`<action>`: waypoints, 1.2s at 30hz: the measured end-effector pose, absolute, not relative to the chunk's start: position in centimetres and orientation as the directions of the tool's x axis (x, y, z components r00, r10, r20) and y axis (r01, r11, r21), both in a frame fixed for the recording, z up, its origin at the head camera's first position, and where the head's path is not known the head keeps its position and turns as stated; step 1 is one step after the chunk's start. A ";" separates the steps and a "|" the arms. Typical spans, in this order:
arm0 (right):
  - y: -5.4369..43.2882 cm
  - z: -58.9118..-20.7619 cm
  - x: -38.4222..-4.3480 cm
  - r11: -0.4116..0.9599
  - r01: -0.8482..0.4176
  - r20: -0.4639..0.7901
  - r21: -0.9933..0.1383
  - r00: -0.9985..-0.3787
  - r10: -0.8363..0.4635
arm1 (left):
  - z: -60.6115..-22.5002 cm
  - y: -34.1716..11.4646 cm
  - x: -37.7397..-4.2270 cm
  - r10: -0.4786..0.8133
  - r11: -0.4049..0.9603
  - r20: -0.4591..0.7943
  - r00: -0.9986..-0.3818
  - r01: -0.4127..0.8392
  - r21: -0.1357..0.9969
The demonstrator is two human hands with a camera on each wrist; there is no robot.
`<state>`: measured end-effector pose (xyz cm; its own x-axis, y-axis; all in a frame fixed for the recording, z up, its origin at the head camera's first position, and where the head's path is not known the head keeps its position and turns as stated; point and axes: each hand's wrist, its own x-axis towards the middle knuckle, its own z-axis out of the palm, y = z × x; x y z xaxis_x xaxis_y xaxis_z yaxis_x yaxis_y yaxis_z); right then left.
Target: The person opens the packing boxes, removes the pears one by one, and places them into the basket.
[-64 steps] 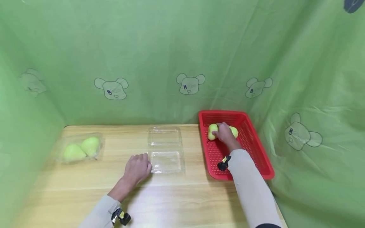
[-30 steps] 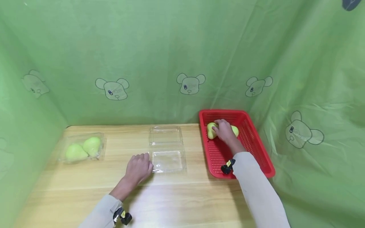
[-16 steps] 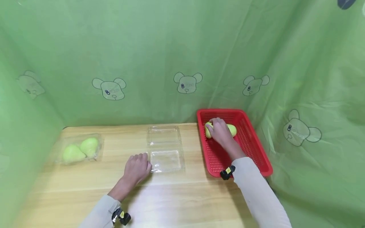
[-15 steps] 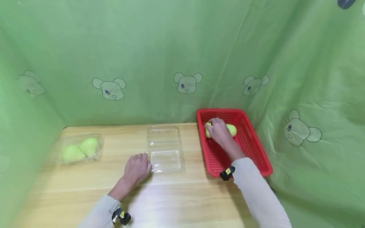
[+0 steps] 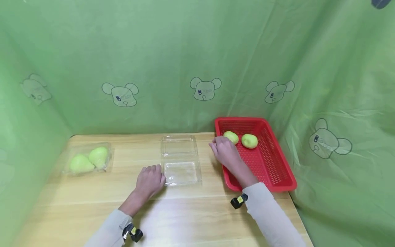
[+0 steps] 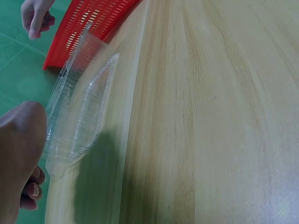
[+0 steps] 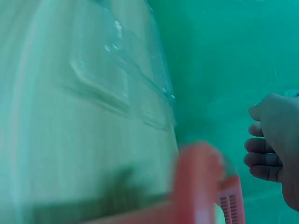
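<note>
Table (image 5: 191,219), one basket (image 5: 269,168), four pears (image 5: 249,141)

Packed pears (image 5: 98,157) left on the table (image 5: 191,219), container (image 5: 182,171) mid-table, basket (image 5: 271,171) right, two pears (image 5: 249,141) inside its back

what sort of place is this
Perhaps a curtained-off work booth: green curtains hang behind and beside a wooden table that holds a red basket with fruit and an open clear box.

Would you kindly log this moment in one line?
left hand: beside clear container; right hand: nothing visibly held; red basket: two green fruits; clear pack: two pears
</note>
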<state>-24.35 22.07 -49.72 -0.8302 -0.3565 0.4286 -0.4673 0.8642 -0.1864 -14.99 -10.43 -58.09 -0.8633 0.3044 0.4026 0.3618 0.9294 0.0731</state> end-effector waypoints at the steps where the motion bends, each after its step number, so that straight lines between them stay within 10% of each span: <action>1: 21.8 -49.9 -24.0 0.863 -0.475 0.425 -0.174 -0.826 -0.369 | -58.1 -10.4 -15.0 0.307 0.929 0.410 -0.859 0.364 0.067; 13: 18.7 -53.1 -20.3 0.791 -0.604 0.331 0.095 -0.730 -0.597 | -58.4 -10.7 -15.0 0.308 0.925 0.478 -0.822 0.377 0.052; 26: 17.2 -55.2 -18.2 0.770 -0.579 0.111 0.269 -0.775 -0.622 | -58.4 -10.6 -14.9 0.325 0.917 0.592 -0.737 0.399 -0.008; 36: 16.9 -54.7 -18.1 0.758 -0.544 0.026 0.360 -0.806 -0.591 | -58.9 -9.7 -15.5 0.296 0.920 0.391 -0.872 0.370 0.131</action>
